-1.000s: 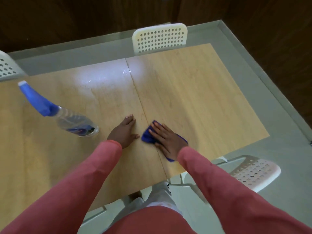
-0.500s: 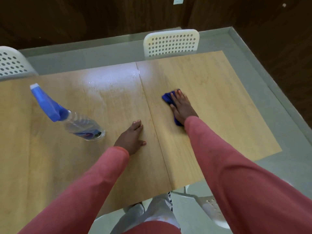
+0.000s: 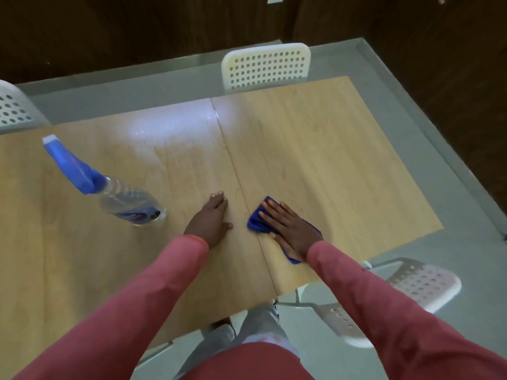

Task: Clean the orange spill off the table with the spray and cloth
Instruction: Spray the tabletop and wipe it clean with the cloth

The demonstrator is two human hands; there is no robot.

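Wiping step on the wooden desk — judging by what shows, no orange is plainly visible on the surface now, only a wet sheen under the light glare at the far middle, so I'd say the job is late-stage: chase the remaining wet film rather than a stain. To do it well: keep the palm flat so the whole blue cloth stays loaded, run overlapping passes along the grain, work across the seam between the two panels where liquid could sit, then push out to the glossy far patch. Refold to a dry face if it starts smearing. Poses next. Both arms in pink sleeves reach forward from the near edge. Right hand lies flat on top of the cloth, fingers straight and spread, pointing far-left — pressing it to the desk, not gripping; cloth sits just right of the seam, near the front edge, mostly covered by the hand. Left hand rests flat on bare wood just left of the seam, fingers straight, thumb out, holding nothing; looks like a brace. Spray bottle stands well left of the left hand, untouched, blue trigger head aimed up-left in the wide-angle view. It's near enough for the left hand to grab if another spritz is needed.
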